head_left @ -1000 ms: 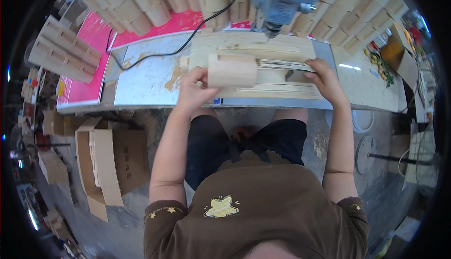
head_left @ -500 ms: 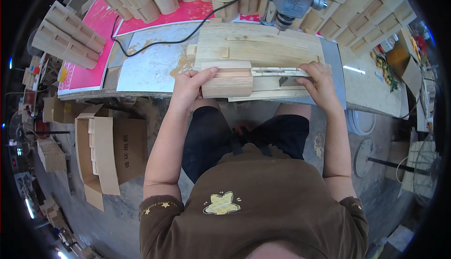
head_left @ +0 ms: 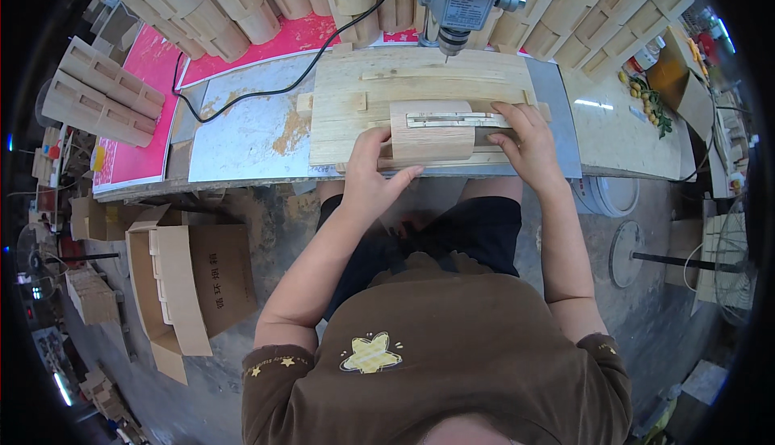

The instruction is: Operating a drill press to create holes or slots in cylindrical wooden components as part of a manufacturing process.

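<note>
A pale wooden block (head_left: 432, 145) with a rounded face lies on the wooden board (head_left: 339, 134) in front of me. Over the groove along its top sits a narrow, light-coloured slotted strip (head_left: 452, 120) with dark marks. My right hand (head_left: 529, 142) pinches the strip's right end between thumb and fingers. At the block's left end is my left hand (head_left: 375, 175), its thumb stretched out below the front edge and its fingers apart from the thumb. Whether those fingertips touch the block cannot be made out.
Behind the board stands a bench drill (head_left: 460, 5), its bit pointing down. A black cable (head_left: 266, 94) curves across the bench. Stacked wooden cylinders (head_left: 194, 17) line the back. An open cardboard box (head_left: 218, 284) stands on the floor at left, and a white bucket (head_left: 609, 195) at right.
The strip has slid left over the block, and the block sits further right on the board. My left hand has loosened from the block's left end and lowered. The view has shifted slightly.
</note>
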A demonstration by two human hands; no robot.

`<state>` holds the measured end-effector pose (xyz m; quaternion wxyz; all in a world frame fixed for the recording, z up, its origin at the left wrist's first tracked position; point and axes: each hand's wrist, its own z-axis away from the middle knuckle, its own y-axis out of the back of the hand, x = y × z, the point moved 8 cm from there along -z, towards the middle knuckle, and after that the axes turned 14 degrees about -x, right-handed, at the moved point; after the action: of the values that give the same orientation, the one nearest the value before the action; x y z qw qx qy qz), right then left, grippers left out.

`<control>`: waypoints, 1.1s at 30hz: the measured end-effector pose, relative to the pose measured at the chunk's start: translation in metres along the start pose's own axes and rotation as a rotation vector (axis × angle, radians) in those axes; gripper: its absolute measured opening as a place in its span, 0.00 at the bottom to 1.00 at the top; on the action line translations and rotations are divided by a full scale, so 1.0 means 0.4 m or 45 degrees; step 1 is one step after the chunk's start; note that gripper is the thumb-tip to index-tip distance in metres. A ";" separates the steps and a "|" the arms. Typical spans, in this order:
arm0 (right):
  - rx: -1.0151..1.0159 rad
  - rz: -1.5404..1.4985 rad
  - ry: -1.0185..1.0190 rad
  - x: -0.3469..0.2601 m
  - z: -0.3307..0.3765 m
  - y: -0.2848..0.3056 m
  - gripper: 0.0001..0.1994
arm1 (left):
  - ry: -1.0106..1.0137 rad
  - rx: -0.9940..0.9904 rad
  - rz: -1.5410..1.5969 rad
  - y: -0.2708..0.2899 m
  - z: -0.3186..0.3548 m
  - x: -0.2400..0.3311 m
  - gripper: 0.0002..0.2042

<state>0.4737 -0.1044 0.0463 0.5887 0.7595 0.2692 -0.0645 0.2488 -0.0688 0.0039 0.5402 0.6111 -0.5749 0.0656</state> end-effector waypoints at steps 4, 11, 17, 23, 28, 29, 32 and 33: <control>0.067 0.016 -0.053 0.031 -0.010 -0.003 0.24 | 0.097 -0.038 -0.254 -0.033 0.006 -0.031 0.34; 0.060 0.055 -0.206 0.147 -0.090 0.009 0.27 | 0.115 -0.065 -0.492 -0.077 -0.095 -0.087 0.35; 0.058 0.037 -0.171 0.142 -0.144 -0.038 0.28 | 0.073 -0.006 -0.488 -0.033 -0.132 -0.151 0.32; 0.368 -0.740 -0.088 0.201 -0.164 0.073 0.27 | 0.054 -0.032 -0.516 -0.014 -0.134 -0.154 0.28; 0.793 -0.371 0.129 0.074 -0.280 0.457 0.16 | 0.102 -0.113 -0.486 -0.034 -0.145 -0.159 0.28; 0.716 -0.393 0.137 -0.010 -0.362 0.426 0.13 | 0.134 -0.101 -0.521 -0.013 -0.128 -0.176 0.28; 0.485 -0.083 0.017 -0.046 -0.411 0.433 0.16 | 0.061 -0.087 -0.478 -0.027 -0.137 -0.163 0.28; 0.296 0.159 -0.066 -0.040 -0.431 0.413 0.15 | 0.063 -0.081 -0.472 -0.025 -0.137 -0.162 0.27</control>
<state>0.5025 0.0234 0.2464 0.5062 0.8360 0.1970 -0.0781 0.2648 0.0099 -0.0249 0.5759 0.6874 -0.4408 -0.0383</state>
